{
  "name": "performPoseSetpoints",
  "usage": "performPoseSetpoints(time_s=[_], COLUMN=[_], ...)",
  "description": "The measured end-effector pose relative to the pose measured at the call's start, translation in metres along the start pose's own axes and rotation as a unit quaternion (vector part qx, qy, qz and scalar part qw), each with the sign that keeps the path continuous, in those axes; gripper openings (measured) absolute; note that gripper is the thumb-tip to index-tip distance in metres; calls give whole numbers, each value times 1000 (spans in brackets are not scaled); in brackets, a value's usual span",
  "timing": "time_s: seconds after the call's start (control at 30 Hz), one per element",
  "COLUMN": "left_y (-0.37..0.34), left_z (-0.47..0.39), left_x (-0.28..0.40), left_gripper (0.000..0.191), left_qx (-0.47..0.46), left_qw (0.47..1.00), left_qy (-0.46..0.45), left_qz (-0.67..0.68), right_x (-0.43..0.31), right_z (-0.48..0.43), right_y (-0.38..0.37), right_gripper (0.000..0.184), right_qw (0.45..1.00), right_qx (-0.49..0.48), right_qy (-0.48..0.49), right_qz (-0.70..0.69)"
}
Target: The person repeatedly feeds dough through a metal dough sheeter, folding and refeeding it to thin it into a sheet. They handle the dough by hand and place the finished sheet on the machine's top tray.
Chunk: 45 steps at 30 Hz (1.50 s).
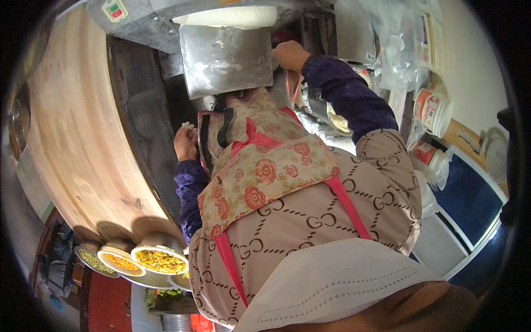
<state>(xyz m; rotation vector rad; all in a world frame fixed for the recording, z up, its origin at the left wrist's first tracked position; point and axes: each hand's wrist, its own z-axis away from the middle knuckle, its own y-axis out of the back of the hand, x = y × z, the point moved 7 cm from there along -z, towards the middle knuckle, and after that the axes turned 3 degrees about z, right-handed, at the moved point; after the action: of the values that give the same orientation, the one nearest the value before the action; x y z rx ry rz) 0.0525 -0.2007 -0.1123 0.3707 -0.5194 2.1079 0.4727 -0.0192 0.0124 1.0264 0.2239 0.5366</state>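
Observation:
My right hand point(291, 55) is bent at the right edge of a flour-dusted metal plate point(226, 58); its fingers are mostly hidden, so a grip cannot be made out. Behind the plate, a thick white roll of what looks like dough point(232, 17) lies in a metal machine point(141, 25). My left hand point(185, 141) hangs low beside my flowered apron point(265, 166), left of the plate. Something white, perhaps flour or dough, shows at its fingertips. Whether that hand holds anything is unclear.
A long wooden worktop point(83, 124) runs along the left. Bowls of chopped food point(161, 260) stand at its near end. A green and red switch point(115, 10) sits on the machine. To the right are plastic bags point(398, 54) and a white plastic tub point(432, 112).

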Motion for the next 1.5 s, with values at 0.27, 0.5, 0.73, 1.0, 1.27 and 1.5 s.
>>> performPoseSetpoints(time_s=[0.27,0.5,0.73,1.0,1.27,1.5], left_y=[5,14,7,0,-1,7], left_z=[8,-4,-17,-22,-26,-27], left_x=[-6,-8,13,18,18,13], left_gripper=[31,26,27,33,30,28], left_qx=[-26,26,-5,11,-9,6], left_qw=[990,997,995,999,999,999], left_qy=[-114,-44,-51,-47,-41,-35], left_qz=[-77,64,80,23,14,19], right_x=[-53,-74,-78,-55,-76,-90], right_z=[-18,-38,-35,23,25,16], right_y=[7,0,35,-19,-17,-27], right_gripper=[14,16,17,15,14,15], right_qw=[1000,1000,997,999,998,998], right_qx=[6,3,12,-41,4,34], right_qy=[10,14,25,14,-31,-31], right_qz=[-3,7,-67,-32,-47,-35])
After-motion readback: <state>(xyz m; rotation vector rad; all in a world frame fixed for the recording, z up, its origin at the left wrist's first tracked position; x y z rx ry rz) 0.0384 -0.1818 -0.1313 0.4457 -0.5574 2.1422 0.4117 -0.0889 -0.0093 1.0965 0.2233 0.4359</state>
